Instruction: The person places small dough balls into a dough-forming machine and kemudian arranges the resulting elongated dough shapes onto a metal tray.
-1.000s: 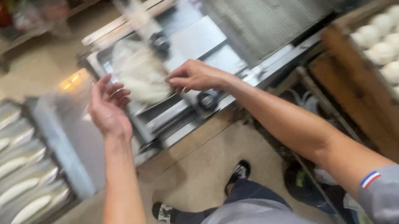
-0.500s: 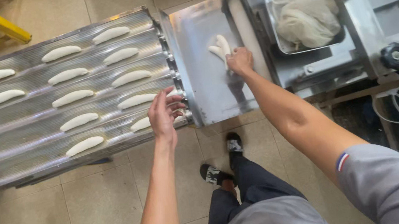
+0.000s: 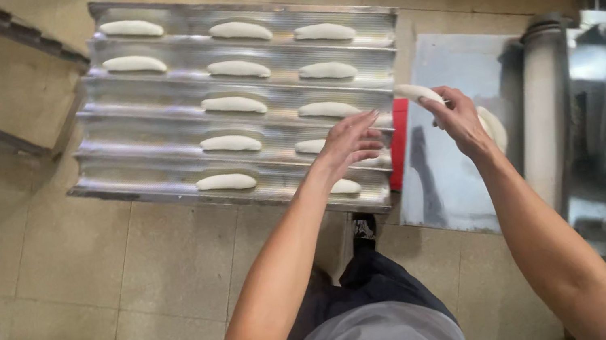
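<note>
Above the metal surface (image 3: 452, 79), the right hand (image 3: 461, 121) pinches an elongated dough piece (image 3: 418, 92) by its fingertips. Left of it, the left hand (image 3: 349, 143), fingers spread and empty, hovers over the corrugated baking tray (image 3: 149, 130) holding rows of shaped dough pieces (image 3: 232, 105).

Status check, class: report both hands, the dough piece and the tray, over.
Right hand shut on shaped dough piece, beside the corrugated baking tray. Left hand open above the tray's near rows. Nothing between dough and tray.
</note>
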